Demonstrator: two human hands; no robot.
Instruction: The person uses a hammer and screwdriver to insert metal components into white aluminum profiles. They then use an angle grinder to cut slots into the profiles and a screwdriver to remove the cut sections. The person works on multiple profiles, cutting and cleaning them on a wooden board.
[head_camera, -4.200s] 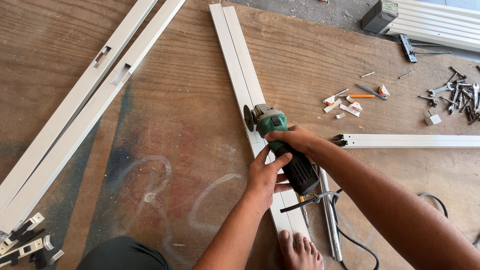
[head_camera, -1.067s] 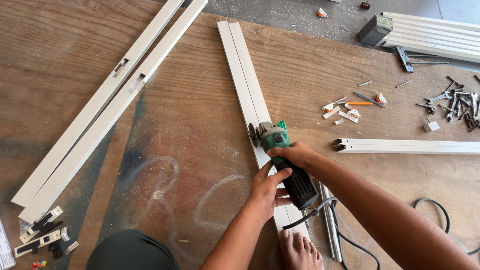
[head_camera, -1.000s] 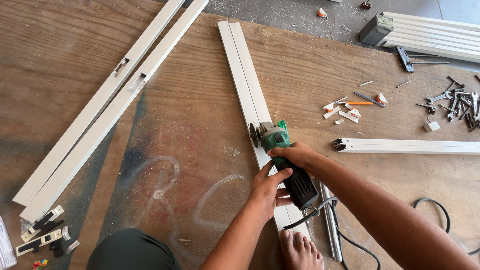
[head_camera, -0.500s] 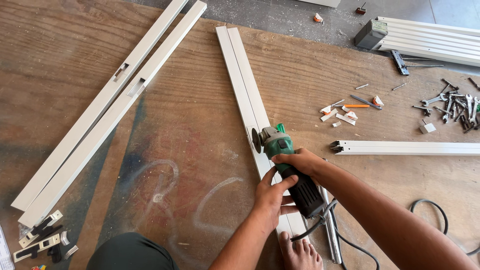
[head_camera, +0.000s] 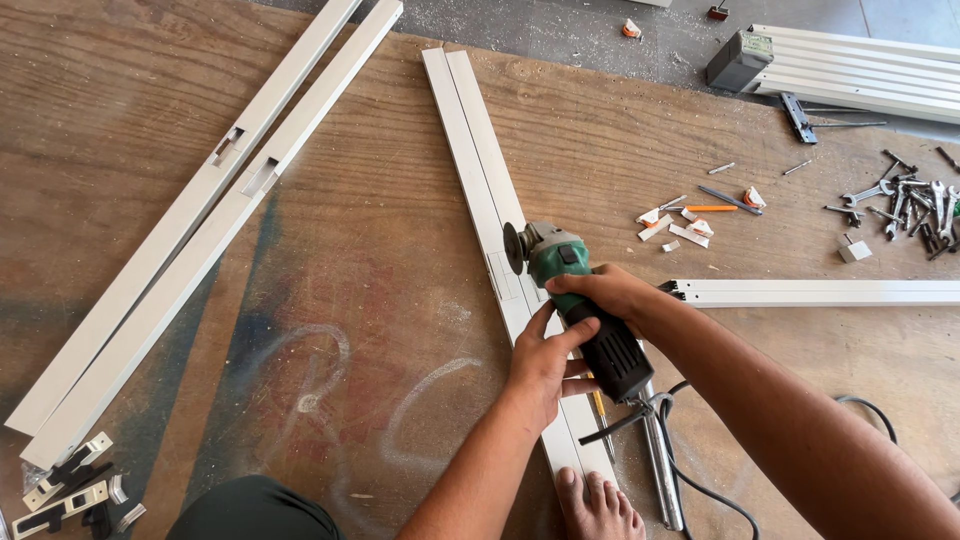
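Gripping a green-and-black angle grinder (head_camera: 575, 300) — right hand (head_camera: 600, 290) wrapped round, left hand (head_camera: 540, 365) steadying.

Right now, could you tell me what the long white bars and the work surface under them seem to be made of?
White bars: probably painted or coated metal; thin, straight profiles with crisp machined slots. Work surface: wood, likely plywood; visible grain, worn and stained with paint.

Both bare forearms reach forward and meet at the green grinder (head_camera: 580, 300). The right hand (head_camera: 605, 292) wraps over its body, fingers (head_camera: 572, 287) curled round it. The left hand (head_camera: 540, 365) presses against the grinder's black handle, thumb up. A bare foot (head_camera: 598, 505) sits just behind the grinder.
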